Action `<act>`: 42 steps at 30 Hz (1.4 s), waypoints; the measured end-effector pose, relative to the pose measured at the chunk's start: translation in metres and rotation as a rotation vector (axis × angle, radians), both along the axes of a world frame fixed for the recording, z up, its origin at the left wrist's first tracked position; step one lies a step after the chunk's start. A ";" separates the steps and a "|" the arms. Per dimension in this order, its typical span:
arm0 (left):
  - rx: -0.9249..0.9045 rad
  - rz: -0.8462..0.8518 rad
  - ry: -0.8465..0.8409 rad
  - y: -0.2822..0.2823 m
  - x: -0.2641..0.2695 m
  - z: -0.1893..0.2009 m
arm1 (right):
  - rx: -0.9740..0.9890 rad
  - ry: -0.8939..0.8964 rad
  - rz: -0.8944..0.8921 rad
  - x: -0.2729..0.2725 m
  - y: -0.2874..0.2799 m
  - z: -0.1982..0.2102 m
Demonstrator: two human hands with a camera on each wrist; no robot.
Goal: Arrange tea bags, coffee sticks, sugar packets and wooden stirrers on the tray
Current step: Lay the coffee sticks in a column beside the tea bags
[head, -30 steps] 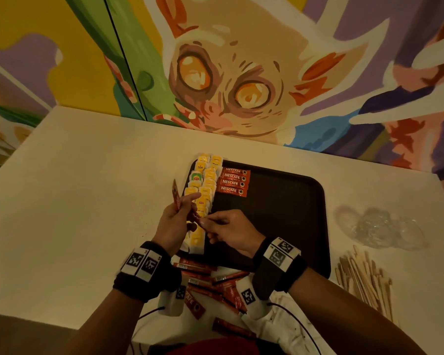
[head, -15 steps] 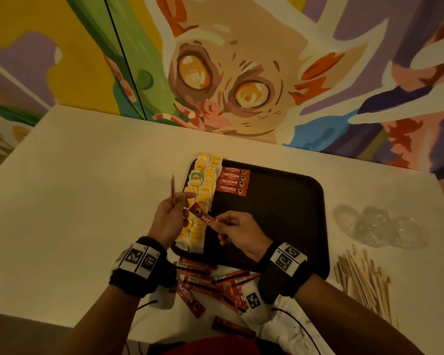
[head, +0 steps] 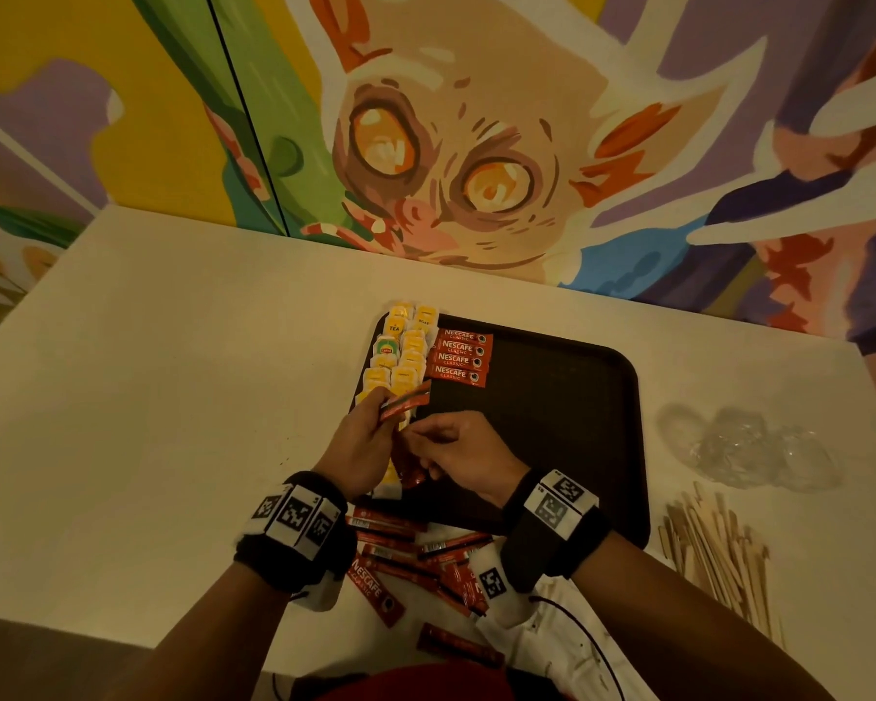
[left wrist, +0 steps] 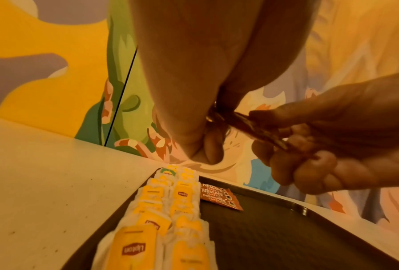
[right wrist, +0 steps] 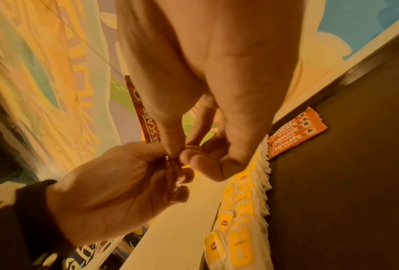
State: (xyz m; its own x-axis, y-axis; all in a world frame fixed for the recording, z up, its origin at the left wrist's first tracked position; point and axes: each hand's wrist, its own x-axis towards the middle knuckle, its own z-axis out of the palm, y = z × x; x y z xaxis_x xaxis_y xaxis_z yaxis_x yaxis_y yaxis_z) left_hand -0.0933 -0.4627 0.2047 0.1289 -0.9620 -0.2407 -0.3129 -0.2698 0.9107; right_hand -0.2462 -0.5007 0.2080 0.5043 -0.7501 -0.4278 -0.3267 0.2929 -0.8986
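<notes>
My left hand [head: 381, 414] grips a small bunch of red Nescafe coffee sticks [head: 406, 401] over the left side of the dark tray [head: 567, 427]. The right hand [head: 418, 440] meets it and pinches the lower part of a stick [head: 411, 477]; the left wrist view shows that pinch on the stick [left wrist: 259, 130]. One held stick [right wrist: 147, 120] stands upright in the right wrist view. Yellow tea bags [head: 400, 346] lie in two columns along the tray's left edge. Several coffee sticks [head: 458, 359] lie side by side next to them.
Loose coffee sticks [head: 400, 548] lie scattered on the white table [head: 148, 397] in front of the tray. A pile of wooden stirrers [head: 714, 548] sits at the right, with crumpled clear plastic [head: 744, 447] behind it. A painted wall [head: 476, 118] closes the far side.
The left hand's stick has swung from upright to tilted right. The right hand, which had drawn one stick away to the right, has come back against the left hand.
</notes>
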 end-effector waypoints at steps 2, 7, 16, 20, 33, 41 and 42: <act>-0.009 0.057 0.031 0.000 0.000 0.002 | -0.027 0.013 0.035 0.001 0.001 0.001; -0.014 0.107 0.119 -0.001 0.001 0.009 | -0.020 -0.035 0.048 0.006 0.005 0.007; -0.058 0.121 0.191 0.001 -0.006 0.012 | 0.013 -0.066 -0.028 0.006 -0.001 0.004; 0.024 0.158 0.222 0.002 -0.002 0.004 | 0.080 -0.057 -0.190 0.001 -0.004 0.003; 0.079 -0.240 -0.019 0.007 -0.002 0.004 | 0.164 -0.221 -0.308 -0.005 -0.005 0.009; 0.062 -0.200 -0.044 0.006 0.007 0.000 | 0.235 -0.243 -0.356 -0.015 -0.011 0.009; 0.056 -0.207 -0.075 0.006 0.009 -0.002 | 0.251 -0.249 -0.357 -0.016 -0.011 0.008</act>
